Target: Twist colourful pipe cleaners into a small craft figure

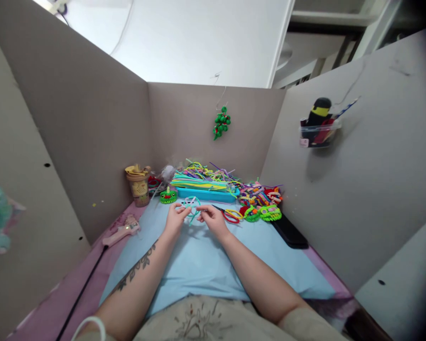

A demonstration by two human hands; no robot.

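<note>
Grey partition walls (92,118) box in a counter (74,289) covered by a pale blue sheet (199,265). At the back a blue tray (208,194) holds a heap of coloured pipe cleaners (199,180). On the right wall a clear bin (319,132) holds a dark bottle and pens. A lidded cup (139,187) stands at the left, a pink glue gun (122,232) nearer. Finished green pieces (262,213) lie right of the scissors (230,215). Over the sheet, the left hand (175,219) and right hand (213,219) each pinch a teal pipe-cleaner loop (192,204), fingers closed on it.
</note>
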